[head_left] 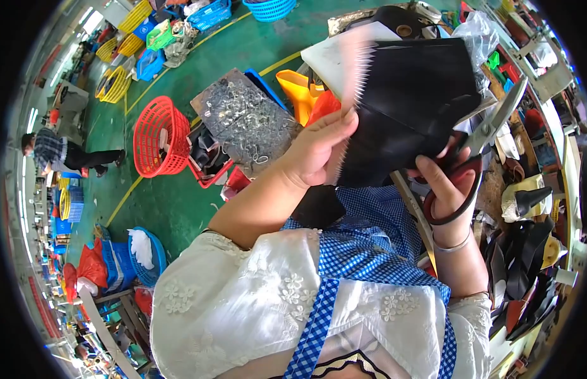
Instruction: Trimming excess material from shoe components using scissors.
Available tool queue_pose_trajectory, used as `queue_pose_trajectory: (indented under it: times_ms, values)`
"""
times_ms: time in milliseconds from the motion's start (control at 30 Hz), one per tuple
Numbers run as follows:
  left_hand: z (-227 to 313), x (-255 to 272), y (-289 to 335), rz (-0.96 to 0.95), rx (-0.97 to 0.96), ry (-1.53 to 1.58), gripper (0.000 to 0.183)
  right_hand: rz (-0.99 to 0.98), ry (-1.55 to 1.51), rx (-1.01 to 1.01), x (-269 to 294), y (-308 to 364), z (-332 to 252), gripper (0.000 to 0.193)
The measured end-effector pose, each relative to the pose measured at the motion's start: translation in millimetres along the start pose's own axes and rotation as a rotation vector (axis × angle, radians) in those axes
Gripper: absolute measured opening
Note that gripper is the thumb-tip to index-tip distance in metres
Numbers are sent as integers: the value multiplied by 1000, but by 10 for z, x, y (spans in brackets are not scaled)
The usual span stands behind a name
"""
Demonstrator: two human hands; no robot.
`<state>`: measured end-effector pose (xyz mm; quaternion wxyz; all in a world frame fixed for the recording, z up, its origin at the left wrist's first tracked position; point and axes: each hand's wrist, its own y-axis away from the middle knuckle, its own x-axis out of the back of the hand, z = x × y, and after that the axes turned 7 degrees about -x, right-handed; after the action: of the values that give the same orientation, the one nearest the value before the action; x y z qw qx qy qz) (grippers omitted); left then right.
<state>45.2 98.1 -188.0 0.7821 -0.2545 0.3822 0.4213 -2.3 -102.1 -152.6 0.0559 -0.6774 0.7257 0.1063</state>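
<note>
A black leather-like piece (pixel 413 88) is held up in front of me. Its left edge is cut into fine zigzag teeth, with a pale strip along it. My left hand (pixel 322 145) pinches that toothed edge between thumb and fingers. At the lower right of the piece, my right hand (pixel 446 188) has the scissors (pixel 494 124) looped over it, dark red and black handles round the hand, blades pointing up and right. The right thumb also presses against the piece, while the other right fingers are partly hidden behind it.
A scrap-covered board (pixel 246 120) stands ahead left, beside a red basket (pixel 159 138). Yellow and orange pieces (pixel 298 95) lie behind my left hand. To the right is a cluttered workbench with a shoe-shaped black form (pixel 532 199). A person (pixel 60 151) walks at far left.
</note>
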Motion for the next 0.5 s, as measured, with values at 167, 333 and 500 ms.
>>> queue_pose_trajectory:
  times_ms: [167,333,500]
  values:
    - [57,27,50,-186,-200,-266,43,-164,131,-39,-178,-218,-311,30]
    - [41,42,-227,-244,-231,-383,56,-213,-179,-62,-169,-216,-410,29]
    - [39,446,-184,30,32,-873,36,32,-231,57,33,-158,-525,24]
